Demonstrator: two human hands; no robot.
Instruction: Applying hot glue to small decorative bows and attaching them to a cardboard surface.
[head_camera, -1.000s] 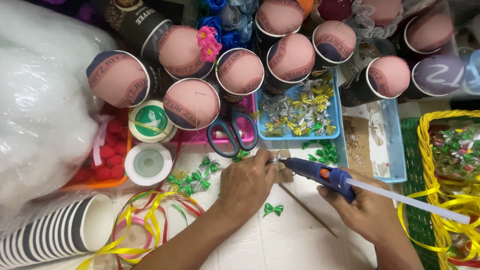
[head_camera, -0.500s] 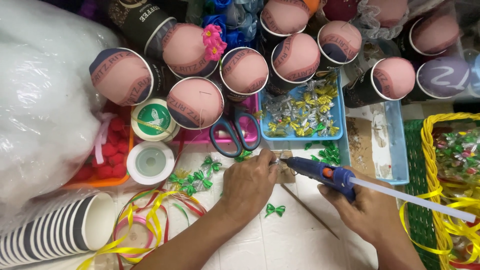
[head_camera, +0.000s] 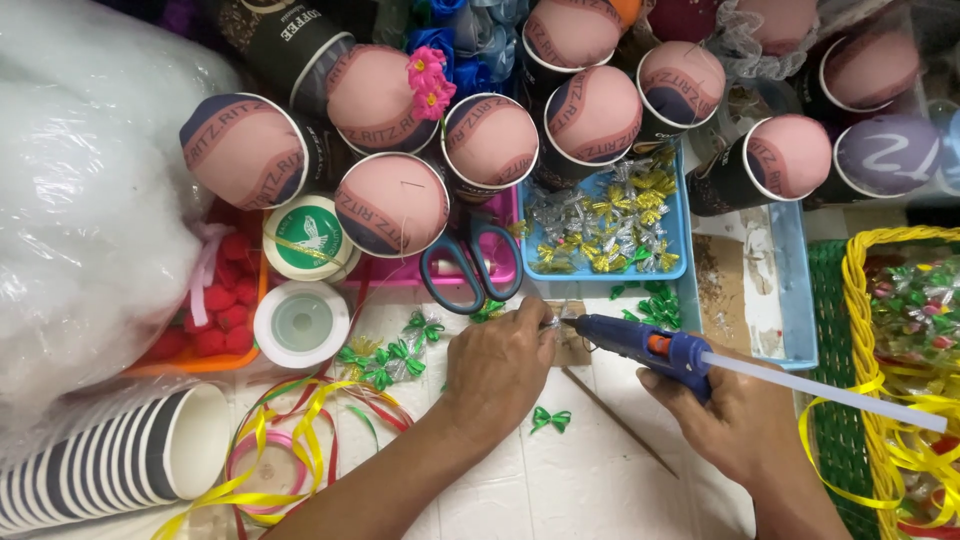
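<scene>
I see the right hand (head_camera: 735, 415) gripping the blue glue gun (head_camera: 650, 348), nozzle touching a small bow (head_camera: 556, 322) pinched in left hand (head_camera: 495, 365) fingertips.

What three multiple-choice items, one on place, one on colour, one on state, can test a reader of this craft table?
1. Where do the scissors lie?
A. beside the blue tray
B. inside the yellow basket
C. on the stacked cups

2. What colour is the glue gun?
A. red
B. blue
C. white

3. What is the right hand doing?
A. resting empty
B. holding scissors
C. gripping the glue gun

Answers: 1 A, they lie just left of the tray; 2 B, its body is blue; 3 C, the fingers wrap its handle, nozzle toward the left hand.
</scene>
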